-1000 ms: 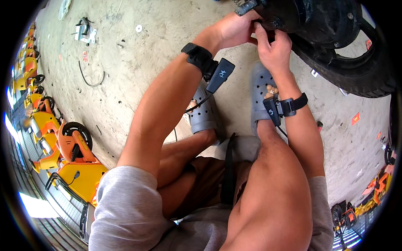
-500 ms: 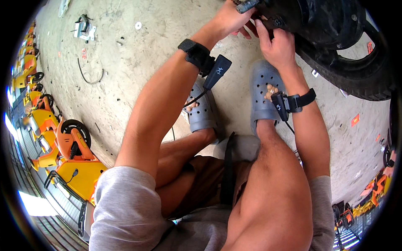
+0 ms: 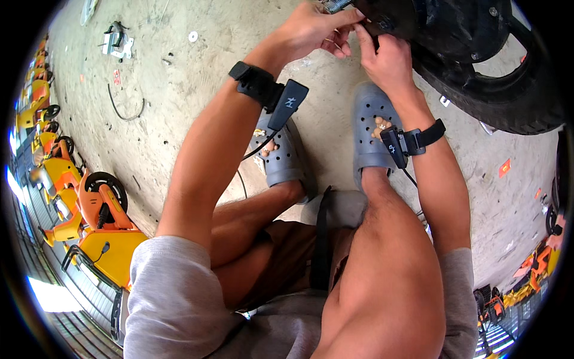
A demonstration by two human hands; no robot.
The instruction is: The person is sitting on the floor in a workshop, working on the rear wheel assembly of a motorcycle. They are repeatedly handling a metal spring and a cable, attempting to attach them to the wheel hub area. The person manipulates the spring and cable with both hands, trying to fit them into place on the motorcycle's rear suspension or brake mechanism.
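Observation:
At the top of the view, my left hand point(image 3: 308, 30) reaches to the edge of a black vehicle assembly point(image 3: 439, 30). Its thumb is stretched toward the assembly beside a metal coil spring point(image 3: 336, 5); the other fingers are loosely bent and apart from the thumb, with nothing visible between them. My right hand point(image 3: 387, 63) is just below the assembly. Its index finger points up near the left thumb tip, while the other fingers curl in against the assembly's underside, where whatever they grip is hidden. A black tyre point(image 3: 478, 102) curves along the assembly's lower right side.
My grey clogs point(image 3: 284, 152) stand on the concrete floor. A metal bracket with a black part point(image 3: 118, 43), a washer point(image 3: 192, 36) and a curved black cable point(image 3: 122, 113) lie left. Yellow and orange scooters point(image 3: 107, 200) line the left side; more orange vehicles point(image 3: 532, 263) stand right.
My left hand has shifted left and down, and its thumb now extends toward the right index fingertip. My right hand has moved slightly left and stays at the assembly's underside.

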